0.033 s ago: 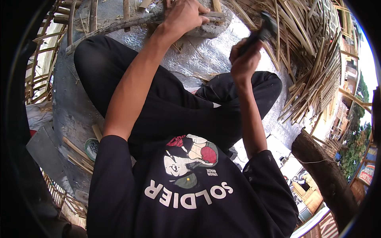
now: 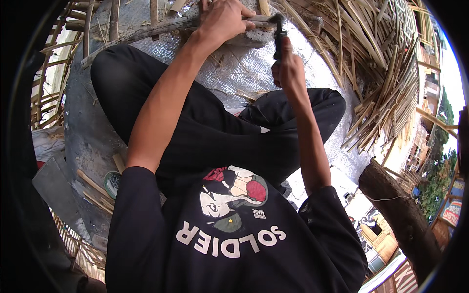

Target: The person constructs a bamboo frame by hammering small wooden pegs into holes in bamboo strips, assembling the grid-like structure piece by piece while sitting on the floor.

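Observation:
Near the top of the view, my left hand (image 2: 222, 20) is closed around a long, weathered wooden strip (image 2: 146, 33) that runs out to the left. Under that hand, the strip rests across a rough grey stone block (image 2: 259, 39). My right hand (image 2: 291, 72) grips a black-handled hammer (image 2: 280, 43). The hammer's head is at the strip's right end, just right of my left fingers; whether it touches the wood I cannot tell. Thin wooden crosspieces (image 2: 115, 19) meet the strip on its far side. Part of my left fingers is hidden behind the hand.
A large heap of split bamboo sticks (image 2: 376, 63) lies at the right. Silvery sheeting (image 2: 220, 73) covers the surface around my crossed legs. A roll of tape (image 2: 112, 183) and loose sticks (image 2: 95, 193) lie at left. A thick log (image 2: 398, 210) leans at lower right.
My right hand has swung the hammer left, from above the sheeting beside the bamboo heap to the strip's right end. My left hand stays on the strip, almost unmoved.

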The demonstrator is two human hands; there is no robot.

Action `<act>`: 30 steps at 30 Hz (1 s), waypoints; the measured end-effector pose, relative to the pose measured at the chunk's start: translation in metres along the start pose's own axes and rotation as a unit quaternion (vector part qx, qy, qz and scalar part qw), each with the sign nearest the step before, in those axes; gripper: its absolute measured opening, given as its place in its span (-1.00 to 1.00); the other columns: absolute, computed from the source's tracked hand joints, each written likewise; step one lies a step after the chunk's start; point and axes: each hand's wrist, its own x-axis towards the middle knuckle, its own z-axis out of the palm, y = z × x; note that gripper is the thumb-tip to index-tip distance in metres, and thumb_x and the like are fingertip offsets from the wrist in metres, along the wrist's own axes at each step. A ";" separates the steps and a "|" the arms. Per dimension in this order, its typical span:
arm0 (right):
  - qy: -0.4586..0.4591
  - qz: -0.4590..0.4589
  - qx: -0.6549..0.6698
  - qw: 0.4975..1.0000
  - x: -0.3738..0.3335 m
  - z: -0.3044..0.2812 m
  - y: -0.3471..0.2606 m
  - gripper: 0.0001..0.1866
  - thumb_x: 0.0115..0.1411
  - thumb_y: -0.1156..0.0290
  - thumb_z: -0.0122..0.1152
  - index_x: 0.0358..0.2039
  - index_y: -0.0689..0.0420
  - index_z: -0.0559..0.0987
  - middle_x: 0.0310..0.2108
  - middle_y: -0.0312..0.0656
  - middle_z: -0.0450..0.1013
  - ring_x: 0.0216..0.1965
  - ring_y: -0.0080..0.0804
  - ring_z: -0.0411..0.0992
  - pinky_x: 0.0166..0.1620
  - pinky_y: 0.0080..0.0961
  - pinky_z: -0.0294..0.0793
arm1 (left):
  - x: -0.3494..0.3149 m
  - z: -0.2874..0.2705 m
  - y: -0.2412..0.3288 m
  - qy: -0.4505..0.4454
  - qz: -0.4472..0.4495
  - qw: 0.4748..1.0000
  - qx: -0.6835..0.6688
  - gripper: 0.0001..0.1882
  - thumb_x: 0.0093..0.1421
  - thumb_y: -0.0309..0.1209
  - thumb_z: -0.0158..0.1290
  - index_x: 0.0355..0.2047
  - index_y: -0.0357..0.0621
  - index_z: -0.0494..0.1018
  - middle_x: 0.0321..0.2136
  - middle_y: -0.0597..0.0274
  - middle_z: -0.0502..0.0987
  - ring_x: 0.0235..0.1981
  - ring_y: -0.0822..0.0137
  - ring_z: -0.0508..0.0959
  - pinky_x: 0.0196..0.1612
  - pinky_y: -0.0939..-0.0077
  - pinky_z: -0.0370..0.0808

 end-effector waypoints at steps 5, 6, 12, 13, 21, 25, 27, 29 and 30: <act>0.008 0.010 0.140 0.990 -0.054 -0.035 -0.006 -0.28 0.34 -0.43 -0.28 -0.50 0.04 0.31 -0.74 -0.44 0.09 -0.77 -0.62 0.02 -0.66 -0.56 -0.02 | -0.052 0.000 0.034 -0.142 -0.122 0.980 0.061 -0.58 0.04 0.02 0.34 -0.10 0.27 0.69 -0.08 0.31 0.61 0.15 0.08 0.42 0.21 -0.06 0.21; 0.059 -0.009 0.150 0.987 -0.057 -0.036 -0.013 -0.26 0.34 -0.44 -0.31 -0.48 0.06 0.32 -0.74 -0.43 0.09 -0.77 -0.61 0.04 -0.66 -0.57 0.00 | -0.036 -0.009 0.036 -0.147 -0.115 0.982 0.041 -0.58 0.06 0.00 0.33 -0.09 0.20 0.69 -0.10 0.28 0.62 0.12 0.08 0.45 0.17 -0.08 0.23; 0.112 0.002 0.252 0.961 -0.048 -0.020 0.085 -0.28 0.37 -0.39 -0.30 -0.47 0.09 0.30 -0.73 -0.39 0.11 -0.75 -0.59 0.10 -0.66 -0.57 0.07 | -0.022 -0.017 0.028 -0.171 -0.072 0.983 0.012 -0.58 0.16 -0.08 0.26 -0.15 -0.15 0.64 -0.21 0.10 0.63 -0.03 0.04 0.54 0.14 0.01 0.31; 0.109 0.019 0.270 0.956 -0.047 -0.021 0.083 -0.29 0.37 -0.38 -0.28 -0.49 0.08 0.29 -0.73 -0.39 0.11 -0.75 -0.60 0.10 -0.66 -0.58 0.06 | -0.020 -0.025 0.030 -0.199 -0.064 0.977 0.038 -0.59 0.21 -0.09 0.23 -0.15 -0.18 0.61 -0.17 0.05 0.61 -0.01 0.02 0.53 0.12 0.11 0.36; 0.105 -0.003 0.334 0.937 -0.016 -0.025 0.076 -0.38 0.38 -0.29 -0.11 -0.53 0.02 0.27 -0.75 -0.43 0.10 -0.79 -0.63 0.06 -0.70 -0.58 0.08 | 0.059 -0.085 0.049 -0.133 0.063 0.982 0.121 -0.67 0.39 -0.21 -0.01 -0.13 -0.28 0.50 -0.18 -0.08 0.56 -0.09 -0.12 0.52 0.02 0.09 0.41; 0.111 0.021 0.319 0.941 -0.012 -0.026 0.086 -0.35 0.38 -0.29 -0.10 -0.60 0.02 0.29 -0.77 -0.43 0.16 -0.81 -0.66 0.12 -0.73 -0.59 0.11 | 0.132 -0.149 0.064 -0.088 0.101 0.968 0.211 -0.67 0.43 -0.22 -0.11 -0.16 -0.24 0.48 -0.20 -0.08 0.57 -0.09 -0.15 0.52 -0.04 0.00 0.38; 0.114 0.029 0.307 0.944 -0.010 -0.024 0.093 -0.35 0.34 -0.35 -0.08 -0.59 -0.03 0.22 -0.77 -0.44 0.12 -0.81 -0.61 0.09 -0.72 -0.55 0.10 | 0.164 -0.190 0.072 -0.093 0.071 0.959 0.258 -0.62 0.45 -0.19 -0.21 -0.15 -0.20 0.51 -0.17 -0.06 0.59 -0.04 -0.09 0.54 0.07 0.01 0.27; 0.116 0.038 0.296 0.948 -0.011 -0.022 0.092 -0.34 0.36 -0.31 -0.08 -0.61 0.02 0.31 -0.78 -0.43 0.18 -0.81 -0.63 0.17 -0.72 -0.57 0.14 | 0.188 -0.232 0.068 -0.095 0.037 0.954 0.283 -0.60 0.45 -0.18 -0.27 -0.12 -0.19 0.47 -0.16 -0.09 0.59 -0.03 -0.12 0.53 0.07 0.03 0.21; 0.115 0.044 0.305 0.944 -0.010 -0.026 0.099 -0.34 0.35 -0.32 -0.08 -0.61 0.02 0.31 -0.79 -0.43 0.18 -0.81 -0.62 0.18 -0.72 -0.56 0.15 | 0.194 -0.246 0.075 -0.104 0.017 0.964 0.244 -0.63 0.45 -0.20 -0.28 -0.13 -0.16 0.46 -0.19 -0.10 0.59 -0.05 -0.14 0.52 0.05 0.03 0.20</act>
